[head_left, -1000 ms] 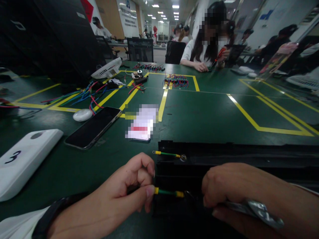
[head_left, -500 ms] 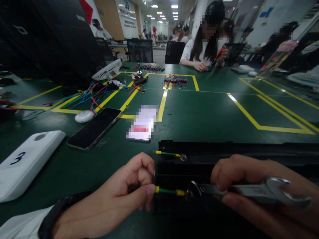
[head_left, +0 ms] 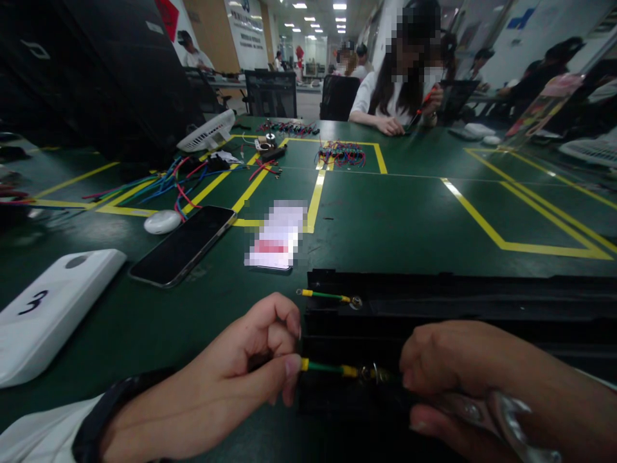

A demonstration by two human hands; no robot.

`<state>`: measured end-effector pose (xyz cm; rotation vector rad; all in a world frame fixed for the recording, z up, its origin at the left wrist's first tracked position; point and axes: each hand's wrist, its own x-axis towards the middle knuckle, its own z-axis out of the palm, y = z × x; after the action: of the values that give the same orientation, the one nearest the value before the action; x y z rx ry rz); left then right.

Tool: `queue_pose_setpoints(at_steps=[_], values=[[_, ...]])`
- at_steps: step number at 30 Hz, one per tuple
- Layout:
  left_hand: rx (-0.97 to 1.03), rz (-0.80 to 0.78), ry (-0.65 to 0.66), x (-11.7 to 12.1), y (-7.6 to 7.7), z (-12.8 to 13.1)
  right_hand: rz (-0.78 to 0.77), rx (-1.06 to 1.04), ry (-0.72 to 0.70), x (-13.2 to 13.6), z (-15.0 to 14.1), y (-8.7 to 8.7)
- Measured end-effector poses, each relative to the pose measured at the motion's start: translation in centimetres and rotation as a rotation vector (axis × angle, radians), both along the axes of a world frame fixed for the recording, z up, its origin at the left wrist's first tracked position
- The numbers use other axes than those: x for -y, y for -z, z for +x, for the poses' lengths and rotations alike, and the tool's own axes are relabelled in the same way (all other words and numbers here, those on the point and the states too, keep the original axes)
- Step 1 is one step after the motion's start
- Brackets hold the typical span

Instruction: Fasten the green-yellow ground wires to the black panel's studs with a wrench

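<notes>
My left hand (head_left: pixel 241 376) pinches the end of a short green wire with yellow sleeves (head_left: pixel 328 369), holding it level against a long black metal rail (head_left: pixel 434 302). My right hand (head_left: pixel 463 379) is closed around a silver wrench (head_left: pixel 496 415), whose head meets the wire's ring terminal (head_left: pixel 369 372) on the rail. A second green and yellow wire (head_left: pixel 328 296) is fixed to the rail's far edge.
On the green table lie a black phone (head_left: pixel 186 244), a white device marked 3 (head_left: pixel 43 312), a white oval object (head_left: pixel 162 222), a card (head_left: pixel 277 241) and loose coloured wires (head_left: pixel 173 183). A person in white (head_left: pixel 390 96) sits across the table; others work behind.
My right hand has swung the wrench handle down and back toward me, with its head still at the terminal. My left hand has kept its pinch on the wire.
</notes>
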<state>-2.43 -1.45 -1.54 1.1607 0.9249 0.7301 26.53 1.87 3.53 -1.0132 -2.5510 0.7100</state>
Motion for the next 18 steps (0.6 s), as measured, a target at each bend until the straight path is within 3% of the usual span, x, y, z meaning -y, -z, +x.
queue_pose_setpoints(at_steps=[6,18], values=[[-0.014,0.011,0.002,-0.1,-0.1,0.1,0.028,-0.051,0.012,0.0,-0.5,0.1],[-0.011,0.021,-0.01,0.1,0.0,0.2,-0.239,0.033,-0.074,-1.3,-0.2,-1.9]])
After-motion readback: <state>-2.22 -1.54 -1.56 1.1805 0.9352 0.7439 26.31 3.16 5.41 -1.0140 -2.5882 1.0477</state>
